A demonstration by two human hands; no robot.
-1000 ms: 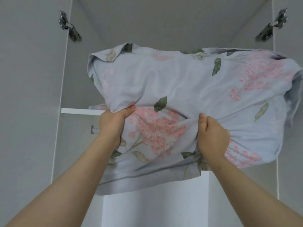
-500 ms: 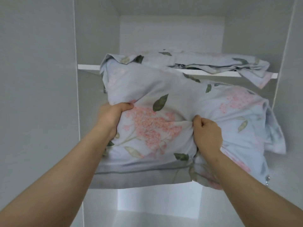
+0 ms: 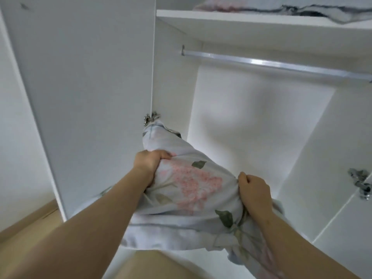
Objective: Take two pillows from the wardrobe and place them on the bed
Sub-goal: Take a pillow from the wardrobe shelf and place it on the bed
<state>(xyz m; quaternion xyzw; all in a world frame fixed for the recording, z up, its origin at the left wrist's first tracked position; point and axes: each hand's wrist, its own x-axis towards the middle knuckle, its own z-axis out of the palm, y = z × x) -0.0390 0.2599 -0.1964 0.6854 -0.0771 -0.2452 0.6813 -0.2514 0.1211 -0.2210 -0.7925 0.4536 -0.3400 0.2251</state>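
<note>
I have the floral pillow (image 3: 189, 190) low before the wardrobe, left hand (image 3: 150, 165) and right hand (image 3: 254, 190) bunching its cover. That loose cover could slide free.

— What's the bar across the top?
— A metal rail (image 3: 277, 65), slanting down to the right.
— Anything lower down?
— A shiny left hinge (image 3: 151, 118), a right hinge (image 3: 361, 183), and tan floor (image 3: 24, 234) bottom left.
</note>
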